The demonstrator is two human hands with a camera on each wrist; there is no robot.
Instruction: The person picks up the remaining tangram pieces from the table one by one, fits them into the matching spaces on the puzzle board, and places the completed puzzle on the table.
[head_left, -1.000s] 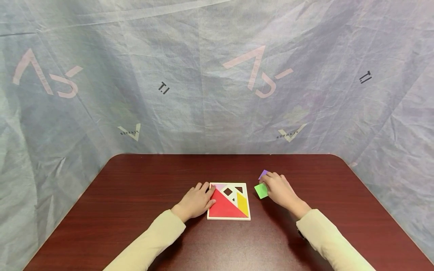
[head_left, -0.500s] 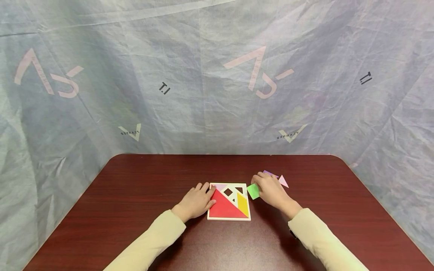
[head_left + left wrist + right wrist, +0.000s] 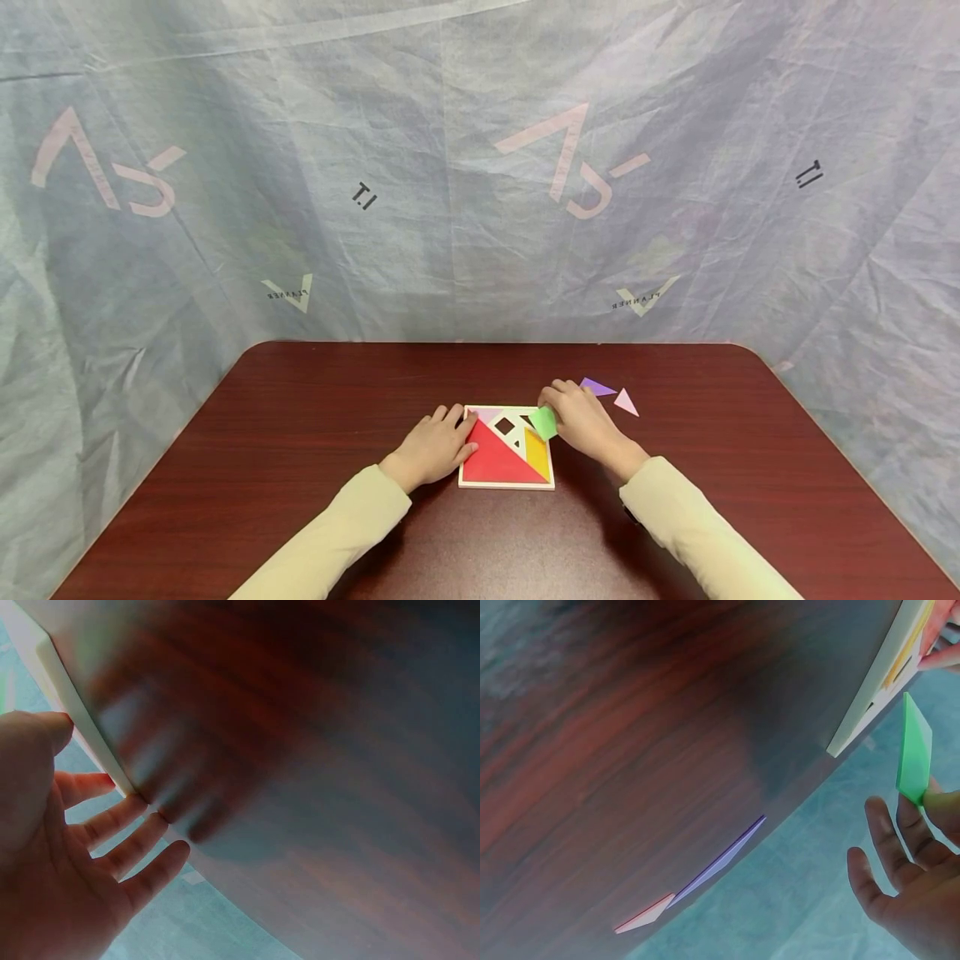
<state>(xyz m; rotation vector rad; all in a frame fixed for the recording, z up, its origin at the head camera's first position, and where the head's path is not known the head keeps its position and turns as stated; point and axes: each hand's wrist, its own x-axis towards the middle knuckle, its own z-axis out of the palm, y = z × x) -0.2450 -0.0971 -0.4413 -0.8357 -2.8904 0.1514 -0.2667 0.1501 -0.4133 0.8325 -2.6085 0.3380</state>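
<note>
A white-framed tangram board [image 3: 506, 486] lies on the table with a big red triangle [image 3: 495, 460], a yellow parallelogram [image 3: 536, 452] and a pale lilac piece [image 3: 489, 413] set in it. My left hand [image 3: 429, 446] rests at the board's left edge, fingers and thumb extended over it. In the left wrist view the fingertips [image 3: 154, 817] touch that edge. Between thumb and fingers, my right hand [image 3: 583, 417] pinches a green square tangram piece [image 3: 543, 423], held over the board's upper right part. The right wrist view shows the green square tilted and raised. Several dark cutouts show in the board.
A purple triangle [image 3: 597, 387] and a pink triangle [image 3: 626, 402] lie on the dark red wooden table [image 3: 345, 392], behind and right of my right hand. A grey cloth backdrop [image 3: 450, 250] hangs beyond the table's far edge.
My right hand has carried the green square left from near the loose pieces to over the board. The purple and pink triangles have come into full view. My left hand has stayed put.
</note>
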